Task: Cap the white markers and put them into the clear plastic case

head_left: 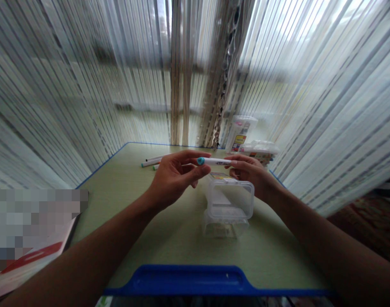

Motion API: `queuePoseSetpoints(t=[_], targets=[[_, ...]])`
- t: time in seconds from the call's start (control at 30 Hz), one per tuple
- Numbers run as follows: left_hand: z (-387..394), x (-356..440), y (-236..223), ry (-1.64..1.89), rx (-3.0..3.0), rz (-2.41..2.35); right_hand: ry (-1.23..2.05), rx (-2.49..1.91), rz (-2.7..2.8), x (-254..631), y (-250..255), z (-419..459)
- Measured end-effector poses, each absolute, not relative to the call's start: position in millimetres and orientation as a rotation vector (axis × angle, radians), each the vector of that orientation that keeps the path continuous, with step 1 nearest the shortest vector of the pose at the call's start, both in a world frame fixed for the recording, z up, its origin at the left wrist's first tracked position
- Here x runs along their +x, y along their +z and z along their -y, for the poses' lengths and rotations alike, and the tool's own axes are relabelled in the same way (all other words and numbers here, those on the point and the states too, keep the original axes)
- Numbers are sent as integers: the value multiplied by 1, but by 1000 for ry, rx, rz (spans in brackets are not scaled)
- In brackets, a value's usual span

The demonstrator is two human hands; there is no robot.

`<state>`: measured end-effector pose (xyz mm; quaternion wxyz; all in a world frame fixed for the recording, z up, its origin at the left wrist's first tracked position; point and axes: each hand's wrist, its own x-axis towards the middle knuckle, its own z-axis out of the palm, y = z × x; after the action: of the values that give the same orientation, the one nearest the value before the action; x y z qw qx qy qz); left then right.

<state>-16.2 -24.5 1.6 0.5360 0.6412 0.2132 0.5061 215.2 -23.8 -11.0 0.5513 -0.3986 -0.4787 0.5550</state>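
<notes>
A white marker pen with a teal end lies level between my two hands, above the table. My left hand has its thumb and fingers closed around the teal end. At the pen's other end, my right hand pinches it between thumb and fingers. Just below stands a clear plastic case, open toward me, with its clear lid at the front. Behind my left hand lie several white markers with coloured ends, partly hidden by that hand.
The pale table has a blue rim with a blue front tray. At the back right stand a tall clear box and a filled clear case. String curtains hang behind. A pink and white flat item is at the left.
</notes>
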Motion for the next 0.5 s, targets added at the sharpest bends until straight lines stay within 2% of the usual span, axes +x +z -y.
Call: queuePoseSetpoints(t=[0.5], targets=[[24,-16,1,1207,1515,-491,1289,-934,1150,216,-13,22]])
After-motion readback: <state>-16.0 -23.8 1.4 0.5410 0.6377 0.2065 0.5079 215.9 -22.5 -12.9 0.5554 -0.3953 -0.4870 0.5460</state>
